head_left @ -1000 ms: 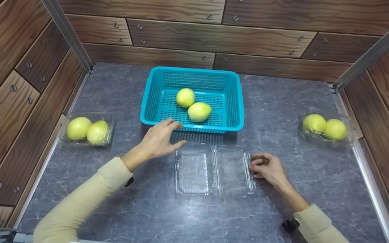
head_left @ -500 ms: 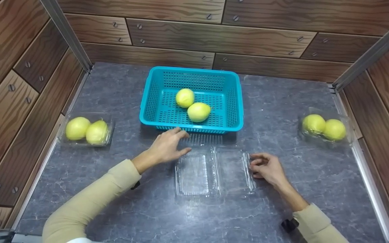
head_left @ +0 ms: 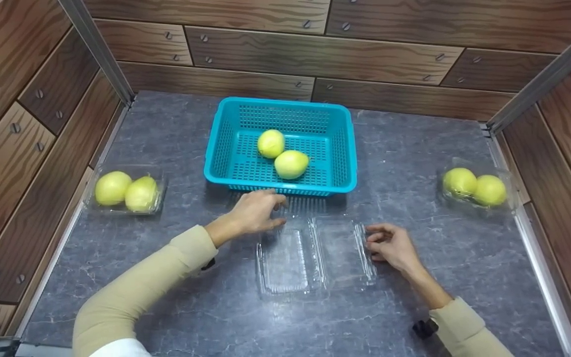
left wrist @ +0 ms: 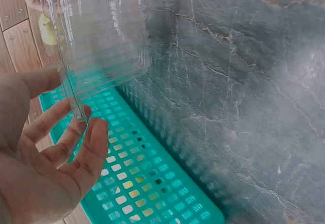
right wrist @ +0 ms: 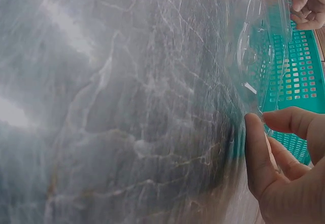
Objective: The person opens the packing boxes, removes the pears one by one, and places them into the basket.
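A hinged clear plastic clamshell container (head_left: 285,263) lies unfolded on the grey marbled surface, its two halves side by side. At the far-left edge is my left hand (head_left: 258,210), thumb and curled fingers on either side of the rim. In the left wrist view the fingertips (left wrist: 86,112) meet that rim. My right hand (head_left: 394,248) pinches the right edge between thumb and fingers, seen close in the right wrist view. Just beyond the container stands a turquoise basket (head_left: 315,189), holding one yellow fruit (head_left: 270,144) and another yellow fruit (head_left: 291,164) beside it.
A clear container (head_left: 160,201) with two yellow fruits sits at the left. Another clear container (head_left: 512,198), also with two yellow fruits, stands at the right. Wood-patterned walls (head_left: 246,49) enclose the surface at the back and both sides.
My left hand has moved right and nearer from the basket's front rim to the container's far edge. The container's left half has shifted slightly nearer. My right hand stays in place.
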Demonstrator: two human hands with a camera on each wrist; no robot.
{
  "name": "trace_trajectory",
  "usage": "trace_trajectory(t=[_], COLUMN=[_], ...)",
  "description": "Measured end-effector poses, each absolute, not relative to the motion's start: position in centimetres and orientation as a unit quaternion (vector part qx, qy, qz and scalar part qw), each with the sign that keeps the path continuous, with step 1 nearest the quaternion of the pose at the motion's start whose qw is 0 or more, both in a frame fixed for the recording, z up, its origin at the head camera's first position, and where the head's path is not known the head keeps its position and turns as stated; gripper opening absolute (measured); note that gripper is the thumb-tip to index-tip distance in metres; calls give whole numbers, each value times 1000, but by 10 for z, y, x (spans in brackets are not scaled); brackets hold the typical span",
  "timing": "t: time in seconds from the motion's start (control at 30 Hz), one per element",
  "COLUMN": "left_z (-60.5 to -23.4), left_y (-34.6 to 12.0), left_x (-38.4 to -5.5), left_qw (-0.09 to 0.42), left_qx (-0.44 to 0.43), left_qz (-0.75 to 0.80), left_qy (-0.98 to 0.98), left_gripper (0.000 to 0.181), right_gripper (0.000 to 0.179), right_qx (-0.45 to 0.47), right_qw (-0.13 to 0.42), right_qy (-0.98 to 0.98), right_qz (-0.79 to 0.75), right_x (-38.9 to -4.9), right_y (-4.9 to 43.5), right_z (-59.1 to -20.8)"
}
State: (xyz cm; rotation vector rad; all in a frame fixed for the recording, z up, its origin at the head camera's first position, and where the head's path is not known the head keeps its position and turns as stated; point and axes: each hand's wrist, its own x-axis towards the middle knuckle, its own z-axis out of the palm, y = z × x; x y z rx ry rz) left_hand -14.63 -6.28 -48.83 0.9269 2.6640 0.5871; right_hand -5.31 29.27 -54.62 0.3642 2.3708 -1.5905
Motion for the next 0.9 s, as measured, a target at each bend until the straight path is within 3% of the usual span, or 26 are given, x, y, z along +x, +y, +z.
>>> trace_trajectory(t=[0.4,0.9], left_z=[-495,-510], left_y=[-67,-57], left_x=[-145,-125], left_qw=[175,154], left_qx=[327,305], left_qz=[238,302], left_qy=[898,890], left_gripper=[29,26], right_gripper=[41,37], right_qx=[120,105], right_qw=[122,87], right_qy=[829,867], right_qz=[-532,-480], right_x=[-55,-62], right_y=[290,296], right_z=[-546,-543])
